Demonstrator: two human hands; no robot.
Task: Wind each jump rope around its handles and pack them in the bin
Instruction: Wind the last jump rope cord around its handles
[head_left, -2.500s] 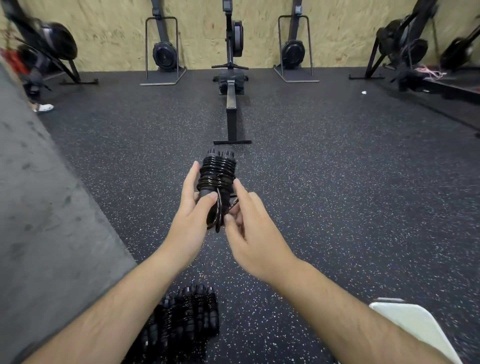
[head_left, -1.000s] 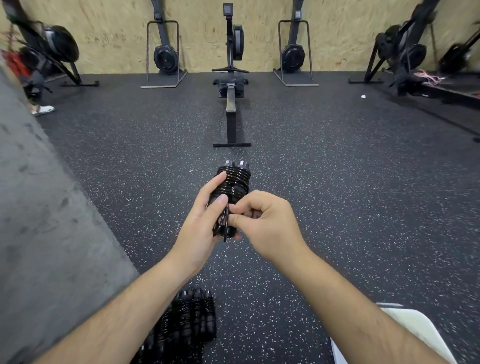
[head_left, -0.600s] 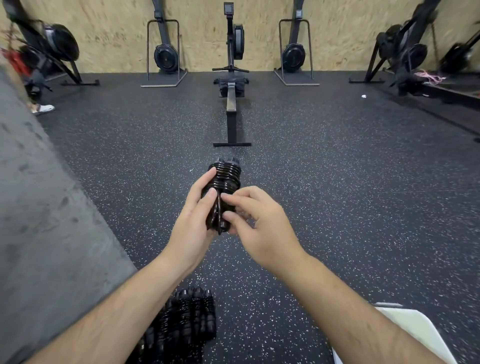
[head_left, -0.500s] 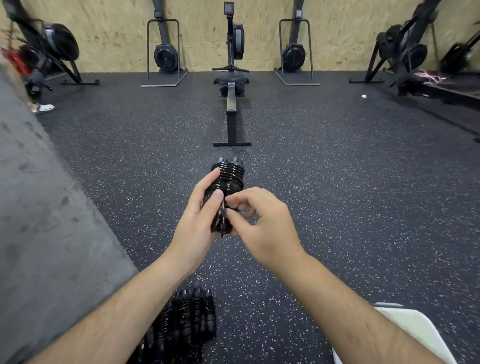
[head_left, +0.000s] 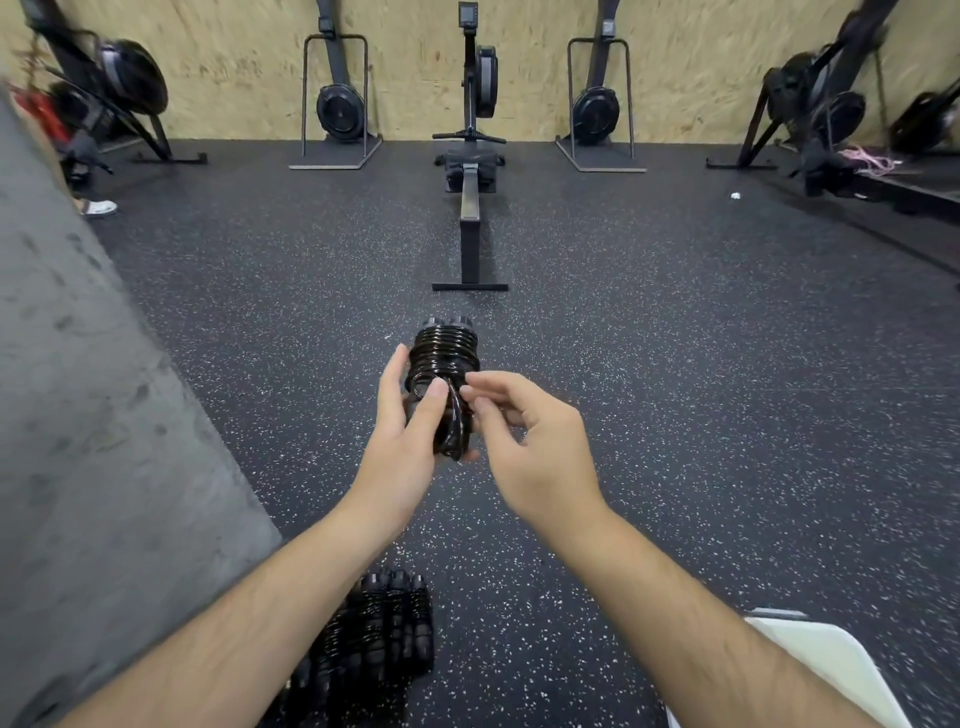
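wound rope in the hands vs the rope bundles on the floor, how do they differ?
The held rope is up in the air, gripped by the left hand; the floor bundles lie untouched. Held rope is single with a loose end loop; floor bundles are several, side by side. Both are black coils round handles.

Dark speckled rubber floor (head_left: 675, 389). Rower (head_left: 470, 171) centre, rail running toward camera. Two upright machines (head_left: 337, 104) (head_left: 597, 104) flank it against the OSB wall (head_left: 223, 62). More machines far left (head_left: 119, 83) and far right (head_left: 815, 104). Grey slab (head_left: 78, 415) along left edge. White shoe (head_left: 98, 208) beside it. Small white scrap (head_left: 735, 196) on floor right.
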